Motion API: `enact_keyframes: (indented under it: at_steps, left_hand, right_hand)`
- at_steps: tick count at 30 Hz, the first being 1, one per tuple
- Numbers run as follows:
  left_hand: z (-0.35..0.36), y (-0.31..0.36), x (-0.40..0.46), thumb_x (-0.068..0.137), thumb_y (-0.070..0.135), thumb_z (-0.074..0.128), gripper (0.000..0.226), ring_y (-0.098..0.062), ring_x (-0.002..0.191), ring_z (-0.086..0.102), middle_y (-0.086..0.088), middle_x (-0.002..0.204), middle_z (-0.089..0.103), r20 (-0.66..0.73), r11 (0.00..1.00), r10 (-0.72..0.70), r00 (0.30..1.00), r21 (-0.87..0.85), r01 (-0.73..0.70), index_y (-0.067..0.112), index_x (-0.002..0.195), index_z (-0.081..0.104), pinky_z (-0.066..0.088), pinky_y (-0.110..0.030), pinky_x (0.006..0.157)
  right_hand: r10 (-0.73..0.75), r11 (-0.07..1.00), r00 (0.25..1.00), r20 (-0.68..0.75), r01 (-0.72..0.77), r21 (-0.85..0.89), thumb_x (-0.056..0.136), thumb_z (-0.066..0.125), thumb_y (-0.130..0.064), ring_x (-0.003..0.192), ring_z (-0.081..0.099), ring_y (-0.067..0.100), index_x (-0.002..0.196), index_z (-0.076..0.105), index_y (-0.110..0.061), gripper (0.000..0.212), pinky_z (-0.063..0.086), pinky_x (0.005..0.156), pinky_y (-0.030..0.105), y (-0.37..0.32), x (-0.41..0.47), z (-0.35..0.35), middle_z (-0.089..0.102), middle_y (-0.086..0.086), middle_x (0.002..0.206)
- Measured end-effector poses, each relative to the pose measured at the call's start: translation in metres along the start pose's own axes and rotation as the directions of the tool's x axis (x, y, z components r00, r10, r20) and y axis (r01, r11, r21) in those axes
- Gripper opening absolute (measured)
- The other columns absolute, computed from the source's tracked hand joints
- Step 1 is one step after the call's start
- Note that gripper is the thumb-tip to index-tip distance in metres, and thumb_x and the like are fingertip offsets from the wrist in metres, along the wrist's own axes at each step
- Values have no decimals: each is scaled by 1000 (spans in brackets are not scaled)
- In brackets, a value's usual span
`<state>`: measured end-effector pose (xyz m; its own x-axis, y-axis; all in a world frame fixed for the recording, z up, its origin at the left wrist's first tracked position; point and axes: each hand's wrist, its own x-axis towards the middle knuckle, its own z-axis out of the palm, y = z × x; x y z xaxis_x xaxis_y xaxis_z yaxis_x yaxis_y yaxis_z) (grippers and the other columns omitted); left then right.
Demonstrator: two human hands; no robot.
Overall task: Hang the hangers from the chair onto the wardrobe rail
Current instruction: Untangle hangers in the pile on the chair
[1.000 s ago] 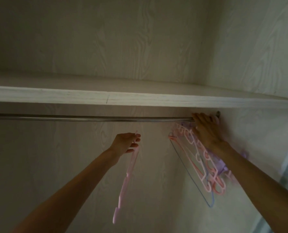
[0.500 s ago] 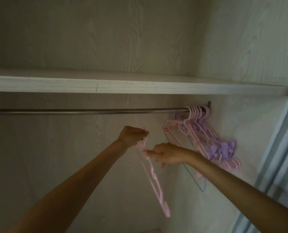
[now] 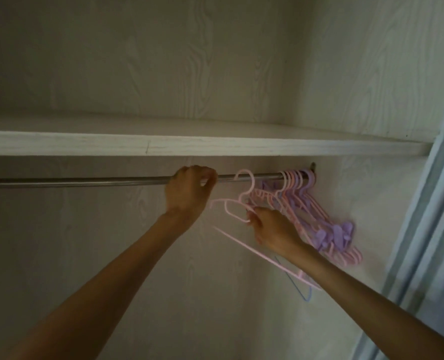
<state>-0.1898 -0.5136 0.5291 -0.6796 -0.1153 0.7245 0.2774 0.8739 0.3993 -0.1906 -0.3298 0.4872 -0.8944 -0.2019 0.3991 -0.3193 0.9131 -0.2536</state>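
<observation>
A metal wardrobe rail (image 3: 85, 181) runs under a white shelf. My left hand (image 3: 189, 188) is curled around the rail near its middle. Just to its right a pink hanger (image 3: 252, 187) has its hook over the rail and hangs tilted. My right hand (image 3: 272, 229) grips that hanger at its shoulder from below. Several pink and purple hangers (image 3: 301, 196) are bunched at the rail's right end against the side wall, and a blue hanger (image 3: 306, 294) hangs below them.
The white shelf (image 3: 189, 146) sits close above the rail. The wardrobe's side wall is right behind the bunch of hangers. A pale blue door frame (image 3: 423, 229) borders the right edge. The rail's left stretch carries nothing.
The pink hanger has gone up from below the rail and its hook now sits over it. My left hand rose from the hanger to the rail. My right hand moved up with the hanger.
</observation>
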Motion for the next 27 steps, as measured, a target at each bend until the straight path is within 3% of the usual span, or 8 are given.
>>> enact_keyframes:
  at_steps: [3, 6, 8, 11, 15, 20, 23, 27]
  left_hand:
    - [-1, -25, 7, 98, 26, 42, 41, -22, 126, 44, -1, 138, 49, 73, 889, 161, 984, 423, -177, 21, 139, 42, 38, -36, 100]
    - [11, -38, 2, 90, 21, 56, 41, -22, 113, 54, -2, 126, 58, 143, 782, 153, 978, 588, -208, 18, 131, 51, 40, -36, 97]
    - [15, -42, -3, 68, 20, 80, 45, -19, 89, 66, -1, 102, 70, 105, 779, 197, 975, 587, -221, 16, 111, 67, 52, -30, 79]
    - [15, -47, -3, 51, 20, 89, 51, -18, 76, 68, 0, 89, 72, 61, 809, 238, 969, 540, -233, 14, 99, 73, 54, -26, 65]
    - [17, -43, -6, 75, 18, 74, 49, -18, 95, 65, 0, 112, 67, 80, 831, 208, 975, 511, -219, 16, 122, 61, 51, -29, 80]
    - [23, -37, -9, 95, 17, 49, 58, -21, 129, 42, -4, 143, 39, 141, 803, 157, 977, 558, -210, 13, 146, 22, 37, -31, 104]
    - [25, -33, -10, 96, 15, 47, 60, -21, 136, 33, -4, 148, 31, 130, 834, 106, 986, 529, -159, 13, 148, 16, 42, -30, 100]
    - [28, -33, -11, 94, 14, 52, 66, -22, 139, 30, -4, 150, 28, 159, 835, 40, 986, 537, -120, 11, 148, 15, 49, -29, 91]
  right_hand:
    - [-5, 997, 998, -62, -1, -84, 100, 34, -33, 98, 63, 28, 116, 59, -19, 34, 47, 73, 32, 2, 20, -1, 67, 8, 109]
    - [53, 988, 997, -61, -61, -139, 100, 32, -31, 106, 60, 29, 115, 59, -14, 35, 48, 83, 36, -6, 39, 3, 64, 10, 115]
    - [89, 979, 996, -27, -92, -180, 101, 31, -30, 108, 59, 30, 115, 57, -9, 36, 46, 82, 34, -12, 46, 9, 63, 12, 116]
    - [122, 974, 992, 13, -117, -193, 102, 30, -29, 102, 61, 26, 113, 57, -9, 36, 41, 73, 29, -14, 50, 22, 64, 11, 113]
    - [135, 979, 989, 55, -125, -158, 99, 36, -35, 110, 57, 28, 124, 47, -12, 36, 45, 84, 33, -7, 46, 26, 58, 11, 123]
    - [-82, 990, 978, -190, 58, -130, 93, 47, -40, 137, 29, 31, 146, 20, -10, 67, 29, 110, 42, -2, 63, 1, 29, 14, 149]
    - [-215, 955, 964, -154, 175, -241, 95, 45, -39, 142, 20, 24, 148, 17, -14, 65, 17, 116, 40, -5, 83, 7, 23, 7, 154]
    - [-240, 936, 958, -159, 185, -298, 92, 52, -31, 138, 33, 27, 145, 29, -11, 61, 18, 114, 41, 9, 91, 20, 40, 11, 146]
